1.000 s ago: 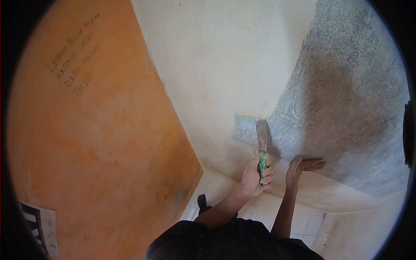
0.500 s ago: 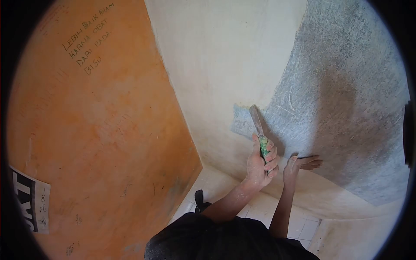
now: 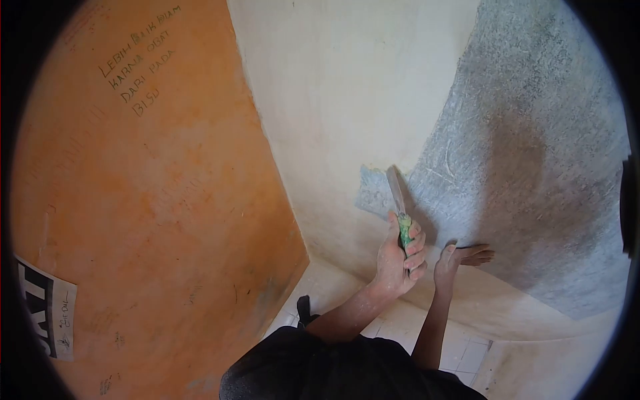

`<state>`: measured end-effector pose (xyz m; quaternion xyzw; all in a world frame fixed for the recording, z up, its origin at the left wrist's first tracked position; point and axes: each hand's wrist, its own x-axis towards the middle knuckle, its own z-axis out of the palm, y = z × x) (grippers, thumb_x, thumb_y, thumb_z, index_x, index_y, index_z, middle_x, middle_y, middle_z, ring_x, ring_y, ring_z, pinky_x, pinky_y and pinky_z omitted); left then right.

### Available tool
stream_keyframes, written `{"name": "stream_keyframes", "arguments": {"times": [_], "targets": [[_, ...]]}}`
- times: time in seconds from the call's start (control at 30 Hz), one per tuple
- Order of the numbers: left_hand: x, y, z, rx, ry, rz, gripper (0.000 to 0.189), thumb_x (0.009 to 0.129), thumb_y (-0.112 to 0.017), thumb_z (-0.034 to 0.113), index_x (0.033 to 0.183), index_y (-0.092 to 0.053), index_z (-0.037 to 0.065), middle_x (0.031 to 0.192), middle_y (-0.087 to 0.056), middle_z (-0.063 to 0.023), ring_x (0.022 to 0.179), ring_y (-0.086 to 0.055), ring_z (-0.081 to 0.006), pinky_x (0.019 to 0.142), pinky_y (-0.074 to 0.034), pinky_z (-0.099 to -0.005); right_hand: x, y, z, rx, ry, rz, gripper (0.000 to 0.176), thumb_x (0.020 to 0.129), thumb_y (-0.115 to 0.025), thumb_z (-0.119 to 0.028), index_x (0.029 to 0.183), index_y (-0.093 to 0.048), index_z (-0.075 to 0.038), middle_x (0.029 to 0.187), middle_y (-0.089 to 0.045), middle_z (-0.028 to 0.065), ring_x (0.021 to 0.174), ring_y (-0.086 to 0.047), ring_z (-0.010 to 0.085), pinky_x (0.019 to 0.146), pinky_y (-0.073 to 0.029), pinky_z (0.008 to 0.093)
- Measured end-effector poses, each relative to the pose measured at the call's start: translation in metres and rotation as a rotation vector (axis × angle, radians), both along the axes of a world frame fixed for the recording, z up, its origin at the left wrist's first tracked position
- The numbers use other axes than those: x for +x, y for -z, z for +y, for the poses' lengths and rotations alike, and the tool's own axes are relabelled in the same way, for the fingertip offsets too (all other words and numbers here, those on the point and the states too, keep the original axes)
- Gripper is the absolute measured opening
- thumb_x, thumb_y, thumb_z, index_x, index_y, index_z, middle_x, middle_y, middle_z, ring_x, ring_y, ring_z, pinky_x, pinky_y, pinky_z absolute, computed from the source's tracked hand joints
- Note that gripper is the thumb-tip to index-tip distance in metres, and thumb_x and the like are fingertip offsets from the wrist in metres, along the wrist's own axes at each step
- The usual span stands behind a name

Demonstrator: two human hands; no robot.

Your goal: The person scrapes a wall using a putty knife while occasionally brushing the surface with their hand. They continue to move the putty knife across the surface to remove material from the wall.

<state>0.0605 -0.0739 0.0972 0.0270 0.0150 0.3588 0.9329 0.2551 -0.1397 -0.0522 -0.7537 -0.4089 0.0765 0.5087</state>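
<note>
Broadly, an orange wall (image 3: 167, 200) with dark handwriting (image 3: 140, 61) near its top edge fills the left side of the view. It meets a cream wall (image 3: 333, 107), whose right part carries a rough grey patch (image 3: 533, 167) with a short arm reaching left. A black shirt (image 3: 333, 370) shows at the bottom, with white tiles (image 3: 460, 353) to its right, and a black-and-white sheet (image 3: 50, 310) lies at the orange wall's lower left. The left hand (image 3: 400, 257) is closed round the green handle of a putty knife (image 3: 398, 193); the blade extends up from that hand, its tip beside the patch's short arm. The right hand (image 3: 463, 257), fingers extended, is by the patch's lower edge; whether it touches is unclear.
</note>
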Motion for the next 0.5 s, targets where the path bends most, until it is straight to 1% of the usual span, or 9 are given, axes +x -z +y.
{"name": "stream_keyframes", "arguments": {"times": [0.07,0.1,0.17,0.2,0.27,0.4,0.47,0.5], "targets": [[-0.006,0.005,-0.001,0.051,0.034,0.080,0.050,0.096,-0.025,0.060,0.080,-0.040,0.015,0.059,-0.033,0.0059,0.038,-0.029,-0.0050,0.028,-0.027,-0.0212,-0.019,-0.017,0.007,0.145,0.013,-0.131,0.055,0.101,-0.023,-0.048,0.078,-0.039,0.000,0.069,-0.032,0.0065,0.066,-0.035,0.0198,0.061,-0.031,0.0400],[-0.006,0.002,0.000,0.050,0.029,0.079,0.050,0.096,-0.025,0.060,0.080,-0.040,0.015,0.059,-0.033,0.0059,0.038,-0.029,-0.0050,0.028,-0.027,-0.0212,-0.014,-0.008,0.012,0.145,0.008,-0.131,0.055,0.101,-0.023,-0.048,0.078,-0.039,0.000,0.069,-0.032,0.0065,0.066,-0.035,0.0198,0.061,-0.031,0.0400],[-0.002,-0.003,-0.004,-0.009,0.012,0.066,0.049,0.096,-0.026,0.059,0.079,-0.041,0.015,0.059,-0.034,0.0058,0.039,-0.032,-0.0048,0.028,-0.029,-0.0219,-0.002,0.019,0.014,0.213,0.161,-0.244,0.056,0.101,-0.023,-0.047,0.078,-0.039,0.001,0.068,-0.032,0.0071,0.066,-0.034,0.0201,0.061,-0.032,0.0400],[0.000,-0.001,-0.010,-0.016,0.017,0.067,0.049,0.096,-0.026,0.059,0.079,-0.041,0.015,0.059,-0.034,0.0058,0.039,-0.032,-0.0048,0.028,-0.029,-0.0219,-0.005,0.011,0.004,0.205,0.165,-0.245,0.056,0.101,-0.023,-0.047,0.078,-0.039,0.001,0.068,-0.032,0.0071,0.066,-0.034,0.0201,0.061,-0.032,0.0400],[0.004,-0.004,-0.010,-0.010,0.041,-0.017,0.049,0.096,-0.027,0.059,0.079,-0.042,0.016,0.059,-0.035,0.0056,0.040,-0.033,-0.0049,0.029,-0.029,-0.0220,-0.014,-0.019,0.000,0.057,-0.010,-0.080,0.055,0.101,-0.023,-0.047,0.079,-0.039,0.001,0.070,-0.032,0.0075,0.068,-0.034,0.0199,0.063,-0.032,0.0398],[-0.003,-0.002,0.005,-0.091,0.000,0.026,0.049,0.094,-0.029,0.062,0.080,-0.042,0.018,0.058,-0.034,0.0066,0.038,-0.032,-0.0051,0.031,-0.028,-0.0216,-0.012,-0.013,0.002,0.067,0.017,-0.121,0.056,0.101,-0.023,-0.048,0.081,-0.039,0.002,0.070,-0.032,0.0078,0.070,-0.035,0.0206,0.065,-0.033,0.0406],[-0.005,-0.006,0.014,-0.064,-0.076,-0.073,0.049,0.094,-0.028,0.062,0.080,-0.042,0.018,0.058,-0.034,0.0065,0.039,-0.032,-0.0053,0.031,-0.027,-0.0210,-0.012,-0.013,0.001,0.052,0.007,-0.052,0.056,0.101,-0.024,-0.047,0.081,-0.039,0.003,0.071,-0.033,0.0082,0.070,-0.035,0.0218,0.065,-0.034,0.0419],[-0.005,-0.004,0.011,-0.058,-0.082,-0.075,0.049,0.094,-0.028,0.062,0.080,-0.042,0.018,0.058,-0.034,0.0065,0.039,-0.032,-0.0053,0.031,-0.027,-0.0210,-0.012,-0.012,0.006,0.058,0.001,-0.054,0.056,0.101,-0.024,-0.047,0.081,-0.039,0.003,0.071,-0.033,0.0082,0.070,-0.035,0.0218,0.065,-0.034,0.0419]]}}
